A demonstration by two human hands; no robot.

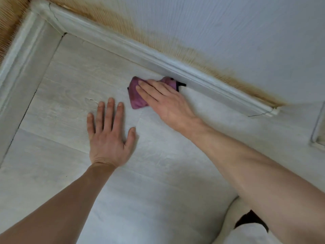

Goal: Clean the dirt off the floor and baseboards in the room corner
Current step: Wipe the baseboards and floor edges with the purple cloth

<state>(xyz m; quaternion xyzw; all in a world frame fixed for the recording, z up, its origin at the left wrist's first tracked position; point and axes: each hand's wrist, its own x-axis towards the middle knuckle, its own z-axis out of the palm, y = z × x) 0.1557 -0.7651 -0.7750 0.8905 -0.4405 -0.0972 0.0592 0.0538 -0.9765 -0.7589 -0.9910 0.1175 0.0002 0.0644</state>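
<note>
Forearms: both bare, reaching forward from the bottom edge; white fabric with a dark gap lies under the right one, identity unclear.
Left hand (109, 138): palm down, fingers straight and spread, flat on the floor (70, 88); grasps nothing.
Right hand (165, 103): fingers straight and together, pressing flat on the purple cloth (136, 97); not curled round it.
Purple cloth: bunched under the right fingers, just ahead-right of the left fingertips; its far end, with a dark trim, touches the foot of the long baseboard (158, 62).
Floor: pale wood-look planks; small chipped mark just ahead of the left fingertips.
Long baseboard: white, runs past the right hand; cracked end piece off to the right.
Side baseboard (21, 64): left of the left hand, meets the other at the corner (51, 20), well ahead of both hands.
Wall (228, 32): pale, brownish staining along its base above the long baseboard.
</note>
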